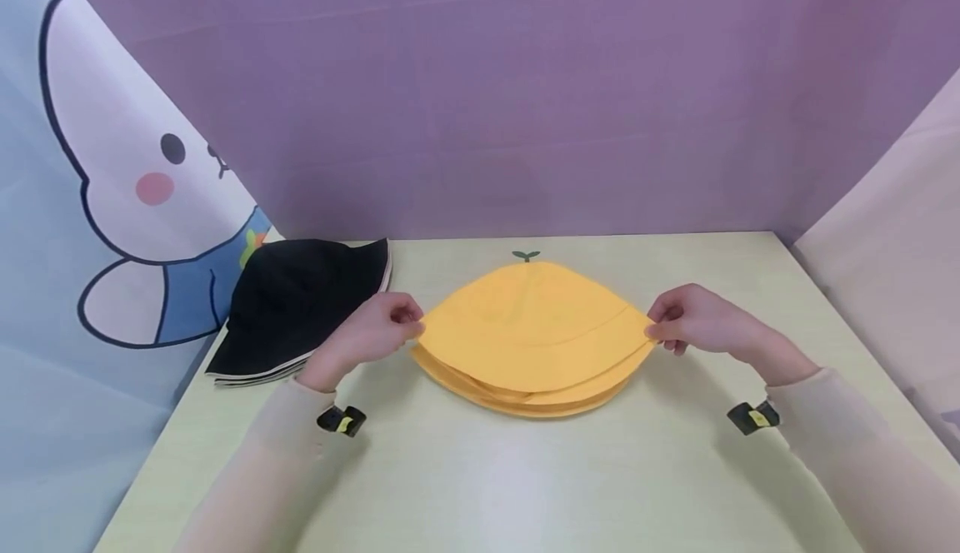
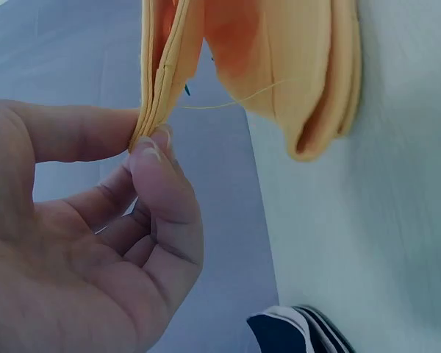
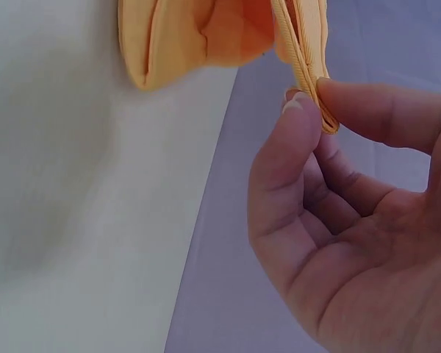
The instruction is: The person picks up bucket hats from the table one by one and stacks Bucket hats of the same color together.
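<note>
A yellow bucket hat (image 1: 525,320), folded flat with a small green sprout (image 1: 527,256) at its crown, is stretched between both hands. My left hand (image 1: 382,326) pinches one brim corner between thumb and forefinger; the left wrist view shows the layered brim edge (image 2: 159,95) in that pinch. At the opposite corner my right hand (image 1: 697,317) pinches the brim edge (image 3: 307,73) the same way. More yellow brim layers (image 1: 517,406) show beneath the held hat, lying on the table. A loose yellow thread (image 2: 228,104) hangs near the left fingers.
Black bucket hats (image 1: 303,303) with pale brim edging lie stacked on the table's left side, right behind my left wrist. The pale table (image 1: 495,486) ends at a purple cloth (image 1: 510,120) at the back. A cartoon-printed cloth (image 1: 120,228) hangs along the left.
</note>
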### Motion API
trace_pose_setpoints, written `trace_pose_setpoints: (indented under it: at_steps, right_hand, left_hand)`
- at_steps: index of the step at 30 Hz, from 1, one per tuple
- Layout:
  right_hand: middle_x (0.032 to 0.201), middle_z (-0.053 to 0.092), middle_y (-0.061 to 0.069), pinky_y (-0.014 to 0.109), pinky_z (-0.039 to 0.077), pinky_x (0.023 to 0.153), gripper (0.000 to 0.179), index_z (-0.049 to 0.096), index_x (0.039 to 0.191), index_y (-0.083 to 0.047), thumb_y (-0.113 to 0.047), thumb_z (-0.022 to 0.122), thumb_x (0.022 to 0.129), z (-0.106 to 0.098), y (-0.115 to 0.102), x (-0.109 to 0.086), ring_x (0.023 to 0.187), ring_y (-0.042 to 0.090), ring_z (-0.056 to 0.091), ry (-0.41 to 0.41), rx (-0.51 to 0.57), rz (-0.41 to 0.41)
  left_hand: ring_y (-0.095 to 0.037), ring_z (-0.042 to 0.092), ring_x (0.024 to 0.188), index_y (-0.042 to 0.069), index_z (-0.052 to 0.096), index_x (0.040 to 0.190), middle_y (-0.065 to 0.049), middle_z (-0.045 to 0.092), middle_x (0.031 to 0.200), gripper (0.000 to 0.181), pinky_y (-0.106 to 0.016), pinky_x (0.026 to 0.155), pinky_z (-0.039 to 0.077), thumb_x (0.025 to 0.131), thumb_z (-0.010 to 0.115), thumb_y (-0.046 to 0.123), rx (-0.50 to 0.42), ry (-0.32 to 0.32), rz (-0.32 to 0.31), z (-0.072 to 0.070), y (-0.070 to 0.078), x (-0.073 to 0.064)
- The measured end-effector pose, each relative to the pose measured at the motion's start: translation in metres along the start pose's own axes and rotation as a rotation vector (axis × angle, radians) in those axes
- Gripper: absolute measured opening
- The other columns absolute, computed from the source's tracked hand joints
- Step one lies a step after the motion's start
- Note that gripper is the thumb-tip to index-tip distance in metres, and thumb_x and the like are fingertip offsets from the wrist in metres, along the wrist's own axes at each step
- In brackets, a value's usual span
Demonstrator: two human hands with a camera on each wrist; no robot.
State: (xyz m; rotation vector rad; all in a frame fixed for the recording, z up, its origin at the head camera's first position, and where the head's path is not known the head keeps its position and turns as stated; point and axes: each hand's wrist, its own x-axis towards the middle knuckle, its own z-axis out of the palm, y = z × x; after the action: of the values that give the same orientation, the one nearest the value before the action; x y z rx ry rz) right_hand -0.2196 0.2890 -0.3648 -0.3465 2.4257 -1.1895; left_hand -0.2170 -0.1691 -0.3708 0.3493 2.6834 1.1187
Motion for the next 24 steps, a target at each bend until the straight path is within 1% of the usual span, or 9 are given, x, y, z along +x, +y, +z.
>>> trace_pose_setpoints:
  at_steps: [6,10,13,17,24]
  right_hand:
    - [0.075,0.061,0.009,0.034,0.056,0.062,0.013,0.064,0.093,0.004,-0.007,0.070,0.090,0.010,0.003,0.001,0.065,0.018,0.059,-0.025,0.008,0.000]
    - [0.075,0.061,0.009,0.034,0.055,0.061,0.013,0.064,0.092,0.004,-0.007,0.070,0.090,0.014,0.007,0.002,0.064,0.019,0.059,-0.038,0.018,0.001]
    - [0.073,0.060,0.008,0.033,0.055,0.061,0.013,0.064,0.092,0.004,-0.007,0.070,0.090,0.017,0.011,0.004,0.064,0.018,0.059,-0.034,0.016,0.008]
    - [0.070,0.059,0.007,0.032,0.055,0.059,0.012,0.064,0.091,0.003,-0.006,0.070,0.089,0.023,0.017,0.008,0.063,0.018,0.058,-0.037,0.010,0.016]
    - [0.062,0.057,0.004,0.030,0.045,0.054,0.010,0.064,0.085,0.001,-0.006,0.070,0.088,0.033,0.024,0.017,0.056,0.017,0.054,-0.038,-0.058,0.042]
  left_hand:
    - [-0.018,0.056,0.064,0.002,0.066,0.096,-0.006,0.059,0.079,0.007,-0.033,0.061,0.046,0.093,0.065,0.009,-0.057,-0.025,-0.018,0.004,-0.012,-0.003]
    - [-0.017,0.055,0.061,0.003,0.065,0.093,-0.005,0.058,0.074,0.005,-0.033,0.057,0.045,0.092,0.066,0.008,-0.070,-0.032,-0.003,0.010,-0.021,-0.003]
    - [-0.017,0.054,0.064,0.004,0.065,0.091,-0.004,0.058,0.076,0.004,-0.033,0.059,0.045,0.091,0.067,0.007,-0.052,-0.031,0.008,0.016,-0.028,0.000]
    - [-0.018,0.055,0.069,0.007,0.066,0.089,-0.004,0.060,0.080,0.003,-0.033,0.063,0.046,0.089,0.068,0.009,0.000,-0.022,-0.013,0.023,-0.034,0.002]
    - [-0.018,0.057,0.068,0.005,0.065,0.087,-0.004,0.063,0.080,0.004,-0.032,0.063,0.047,0.088,0.067,0.009,0.059,-0.031,-0.048,0.031,-0.036,0.006]
